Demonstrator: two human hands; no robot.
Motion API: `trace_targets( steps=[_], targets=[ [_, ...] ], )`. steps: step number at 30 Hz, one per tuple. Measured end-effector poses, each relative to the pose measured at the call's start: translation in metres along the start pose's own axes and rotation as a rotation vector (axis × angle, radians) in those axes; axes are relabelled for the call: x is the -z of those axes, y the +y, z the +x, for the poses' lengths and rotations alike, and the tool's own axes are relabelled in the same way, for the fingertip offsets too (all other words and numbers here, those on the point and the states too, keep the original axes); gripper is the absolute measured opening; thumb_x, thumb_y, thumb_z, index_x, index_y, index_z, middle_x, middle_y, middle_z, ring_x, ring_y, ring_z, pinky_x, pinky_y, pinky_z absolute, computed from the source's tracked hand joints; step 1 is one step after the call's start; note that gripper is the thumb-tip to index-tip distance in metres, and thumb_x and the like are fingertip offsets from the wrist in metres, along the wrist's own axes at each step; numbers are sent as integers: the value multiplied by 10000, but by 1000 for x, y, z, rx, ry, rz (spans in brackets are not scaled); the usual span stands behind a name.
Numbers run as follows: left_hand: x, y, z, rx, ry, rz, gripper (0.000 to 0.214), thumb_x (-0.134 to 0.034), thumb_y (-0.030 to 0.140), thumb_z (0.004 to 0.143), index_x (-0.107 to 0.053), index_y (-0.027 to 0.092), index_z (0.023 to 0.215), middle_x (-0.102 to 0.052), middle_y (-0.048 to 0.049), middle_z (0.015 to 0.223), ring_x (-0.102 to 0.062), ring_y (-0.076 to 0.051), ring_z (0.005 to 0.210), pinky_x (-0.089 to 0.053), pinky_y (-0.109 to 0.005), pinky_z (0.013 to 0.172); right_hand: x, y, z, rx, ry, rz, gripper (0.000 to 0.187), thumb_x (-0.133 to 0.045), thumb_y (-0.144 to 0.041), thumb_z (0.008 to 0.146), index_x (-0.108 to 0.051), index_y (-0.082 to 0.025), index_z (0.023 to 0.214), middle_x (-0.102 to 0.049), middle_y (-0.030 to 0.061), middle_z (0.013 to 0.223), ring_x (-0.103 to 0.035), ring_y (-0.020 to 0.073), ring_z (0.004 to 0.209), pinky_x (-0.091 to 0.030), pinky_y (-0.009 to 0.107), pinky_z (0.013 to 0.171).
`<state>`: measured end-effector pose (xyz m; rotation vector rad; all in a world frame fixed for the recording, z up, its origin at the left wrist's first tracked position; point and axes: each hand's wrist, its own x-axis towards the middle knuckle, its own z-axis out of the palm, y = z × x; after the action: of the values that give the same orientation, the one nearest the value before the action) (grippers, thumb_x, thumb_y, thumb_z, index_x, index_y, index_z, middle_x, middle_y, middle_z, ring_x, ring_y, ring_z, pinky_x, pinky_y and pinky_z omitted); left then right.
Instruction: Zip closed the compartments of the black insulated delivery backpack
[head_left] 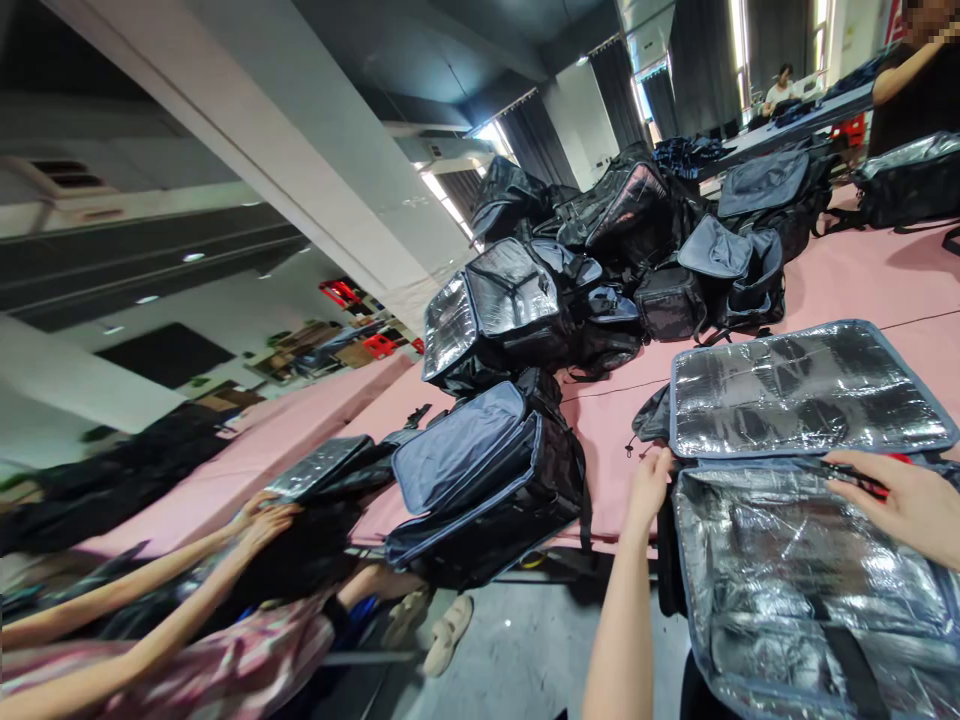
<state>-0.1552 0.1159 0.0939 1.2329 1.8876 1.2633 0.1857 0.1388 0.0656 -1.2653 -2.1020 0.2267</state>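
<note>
The work in hand looks like holding the open bag [795, 590] wide at its mouth. It hangs over the near edge of the worktop [862, 280], with its foil-lined lid [802, 390] folded back flat on the pink top. The left hand [651, 480] has its fingers curled on the rim at the bag's left hinge corner; the right hand [907, 505] is at the right rim, closed lightly on a slim dark-and-red thing [862, 478] that I cannot identify. Any further handling would call for keeping that rim spread.

The foil cavity shows only a dark strap [847, 650] and is otherwise bare. To the left, a co-worker's hands [262, 515] rest on another bag [322, 465] at the same edge, with a closed blue-black bag [480, 490] beside it. Farther back, a heap of bags [600, 250] sits mid-worktop, some gaping and foil-lined, with nothing visible inside them.
</note>
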Motion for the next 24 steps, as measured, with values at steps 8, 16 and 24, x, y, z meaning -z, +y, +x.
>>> trace_targets(
  steps=[8,16,24],
  targets=[
    [-58,-2,-8,52,-10,-234,445,-732,496,604,-430,194,480,-368,62,471,-350,-91,489,-293,-231,514,-17,-39,-6,-188,-161,204,444,-479,-650,845,-571,-257,1031,-605,-8,603,-586,199,507,-472,294,472],
    [-65,-7,-56,36,61,-467,351,-662,484,708,-518,166,673,-513,21,666,-451,-120,672,-389,-253,699,-39,-66,-14,-242,-111,328,305,-474,-555,896,-575,-268,900,-679,-22,767,-584,155,492,-480,285,521],
    [-64,-9,-62,33,67,-512,323,-687,461,716,-567,162,697,-543,17,685,-473,-130,693,-393,-256,721,-46,-74,-11,-150,-47,218,291,-457,-537,897,-548,-261,924,-690,-22,835,-651,174,597,-495,277,518]
  ],
)
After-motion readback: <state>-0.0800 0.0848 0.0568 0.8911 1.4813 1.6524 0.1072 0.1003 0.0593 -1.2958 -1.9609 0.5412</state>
